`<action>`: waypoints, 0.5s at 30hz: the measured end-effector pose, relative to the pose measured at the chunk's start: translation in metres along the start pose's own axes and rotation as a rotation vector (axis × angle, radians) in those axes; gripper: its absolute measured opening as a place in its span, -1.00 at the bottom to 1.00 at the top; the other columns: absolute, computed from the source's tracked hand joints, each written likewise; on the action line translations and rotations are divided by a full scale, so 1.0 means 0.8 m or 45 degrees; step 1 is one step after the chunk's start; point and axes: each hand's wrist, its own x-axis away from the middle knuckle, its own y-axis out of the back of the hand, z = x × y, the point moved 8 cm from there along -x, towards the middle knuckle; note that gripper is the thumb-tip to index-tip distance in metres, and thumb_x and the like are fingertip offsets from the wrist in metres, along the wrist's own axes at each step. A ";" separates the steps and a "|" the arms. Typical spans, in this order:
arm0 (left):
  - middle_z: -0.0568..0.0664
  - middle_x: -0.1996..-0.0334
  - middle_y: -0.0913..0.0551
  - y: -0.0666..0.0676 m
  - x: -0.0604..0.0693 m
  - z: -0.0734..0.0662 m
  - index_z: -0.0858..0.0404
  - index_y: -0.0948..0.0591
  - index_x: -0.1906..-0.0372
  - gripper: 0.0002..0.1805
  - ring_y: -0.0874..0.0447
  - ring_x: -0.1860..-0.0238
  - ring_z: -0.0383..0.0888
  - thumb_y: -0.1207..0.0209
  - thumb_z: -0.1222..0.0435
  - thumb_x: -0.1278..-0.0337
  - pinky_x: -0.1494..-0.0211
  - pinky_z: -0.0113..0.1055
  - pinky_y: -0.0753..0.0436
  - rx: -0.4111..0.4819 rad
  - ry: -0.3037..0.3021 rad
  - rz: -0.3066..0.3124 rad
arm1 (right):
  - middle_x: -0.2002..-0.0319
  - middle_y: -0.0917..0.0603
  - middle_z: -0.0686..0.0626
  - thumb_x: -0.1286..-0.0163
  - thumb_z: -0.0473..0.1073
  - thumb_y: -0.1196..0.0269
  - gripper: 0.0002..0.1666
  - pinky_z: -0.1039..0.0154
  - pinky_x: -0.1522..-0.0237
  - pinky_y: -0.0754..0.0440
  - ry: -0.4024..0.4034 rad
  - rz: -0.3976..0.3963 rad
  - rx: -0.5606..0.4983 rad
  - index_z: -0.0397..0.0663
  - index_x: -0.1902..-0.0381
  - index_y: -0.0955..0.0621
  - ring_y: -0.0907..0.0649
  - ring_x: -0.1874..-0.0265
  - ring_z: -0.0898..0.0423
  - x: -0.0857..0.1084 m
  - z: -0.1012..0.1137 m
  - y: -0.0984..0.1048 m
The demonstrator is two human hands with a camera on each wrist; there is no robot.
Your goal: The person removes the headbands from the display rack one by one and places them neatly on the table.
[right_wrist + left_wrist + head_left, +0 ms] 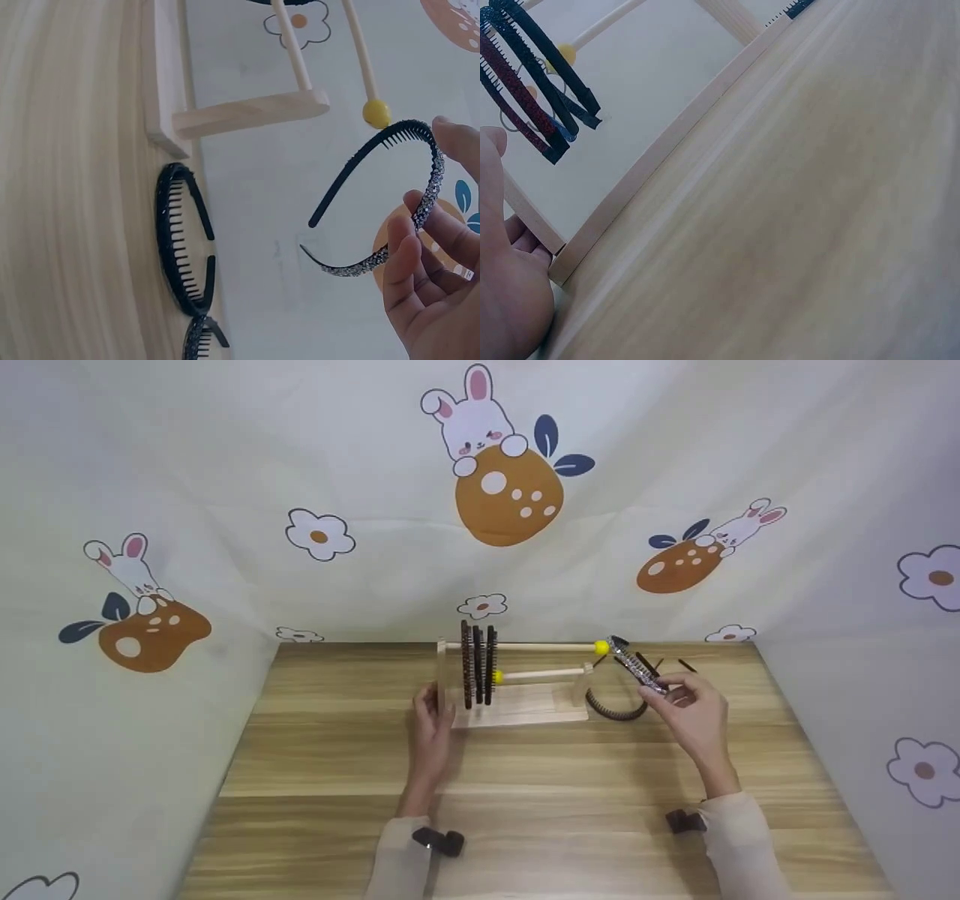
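Note:
A wooden headband stand has two rods tipped with yellow balls. Several headbands, dark and reddish-brown with comb teeth, hang together on its upper rod near the left upright. My left hand grips that upright low down, its fingers partly behind the wood. In my right hand, fingers and thumb pinch a glittery silver-black toothed headband by its side. It is held in the air close to the upper rod's yellow ball, its open ends facing the stand in the right wrist view.
To the right of the stand, a black toothed headband lies on the wood-grain table, with a glittery headband beside it. A pale printed cloth surrounds the back and sides.

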 end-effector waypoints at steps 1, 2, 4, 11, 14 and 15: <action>0.44 -0.55 -0.40 0.000 0.000 0.000 0.46 -0.25 -0.57 -0.42 -0.38 -0.60 0.34 -0.14 0.29 -0.73 -0.76 0.11 -0.31 0.000 -0.001 -0.002 | 0.32 -0.75 -0.09 -0.18 -0.22 -0.74 -0.62 0.51 0.42 -0.64 0.005 -0.004 0.020 -0.26 0.13 -0.83 -0.65 0.45 0.24 0.001 -0.001 0.001; 0.43 -0.54 -0.41 0.000 0.000 0.000 0.45 -0.26 -0.57 -0.42 -0.39 -0.59 0.34 -0.14 0.28 -0.73 -0.76 0.12 -0.32 -0.001 -0.005 -0.006 | 0.32 -0.75 -0.09 -0.17 -0.21 -0.74 -0.63 0.51 0.41 -0.64 0.009 -0.009 0.042 -0.25 0.15 -0.83 -0.65 0.45 0.24 0.001 -0.003 0.002; 0.42 -0.54 -0.42 0.001 0.000 0.000 0.44 -0.27 -0.57 -0.42 -0.42 -0.58 0.33 -0.15 0.28 -0.72 -0.75 0.13 -0.34 -0.005 -0.013 -0.011 | 0.31 -0.75 -0.09 -0.16 -0.20 -0.75 -0.64 0.52 0.41 -0.63 0.026 -0.024 0.083 -0.22 0.18 -0.83 -0.65 0.46 0.25 0.002 -0.006 0.004; 0.41 -0.55 -0.42 0.002 0.001 0.000 0.40 -0.28 -0.58 -0.41 -0.42 -0.57 0.34 -0.15 0.23 -0.73 -0.74 0.17 -0.34 -0.027 0.005 -0.019 | 0.08 -0.73 -0.08 -0.14 -0.21 -0.76 -0.61 0.55 0.34 -0.68 0.033 -0.035 0.107 -0.26 0.19 -0.81 -0.68 0.38 0.26 0.006 -0.022 0.014; 0.41 -0.56 -0.41 0.001 0.001 0.000 0.40 -0.28 -0.58 -0.41 -0.40 -0.59 0.34 -0.15 0.22 -0.73 -0.75 0.17 -0.32 -0.020 0.013 -0.012 | -0.09 -0.69 -0.14 -0.13 -0.21 -0.76 -0.57 0.57 0.29 -0.69 -0.003 -0.022 0.086 -0.30 0.16 -0.80 -0.68 0.33 0.24 0.009 -0.029 0.019; 0.41 -0.56 -0.41 0.000 0.001 0.000 0.39 -0.28 -0.58 -0.41 -0.40 -0.59 0.34 -0.16 0.23 -0.72 -0.74 0.17 -0.33 -0.016 0.012 -0.012 | -0.14 -0.68 -0.15 -0.13 -0.20 -0.77 -0.55 0.58 0.27 -0.69 -0.009 -0.015 0.086 -0.31 0.16 -0.79 -0.67 0.31 0.23 0.010 -0.031 0.021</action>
